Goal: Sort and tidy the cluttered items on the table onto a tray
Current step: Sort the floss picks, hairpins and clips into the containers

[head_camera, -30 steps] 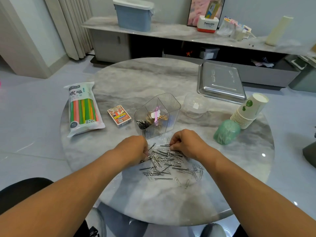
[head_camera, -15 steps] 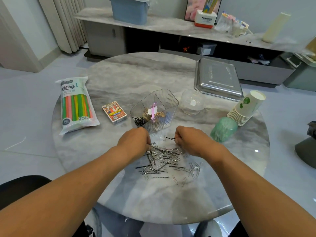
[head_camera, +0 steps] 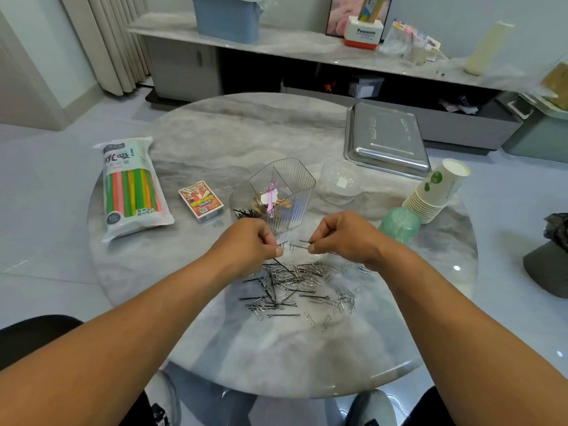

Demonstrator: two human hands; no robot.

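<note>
Sorting has barely begun: my hands, left (head_camera: pixel 250 241) and right (head_camera: pixel 341 238), pinch hairpins just before the clear organizer (head_camera: pixel 273 195), the pin-and-clip pile (head_camera: pixel 295 287) remains, and the tray (head_camera: pixel 385 139) behind holds nothing.

1 tray (head_camera: pixel 387 142), 1 organizer (head_camera: pixel 276 195), 2 hands (head_camera: pixel 249 244).

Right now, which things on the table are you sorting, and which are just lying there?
In the job:
left hand and right hand, pinching hairpins
pile of paper clips and hairpins
clear divided organizer
metal tray

Just lying there:
bag of straws
card pack
paper cups
</note>
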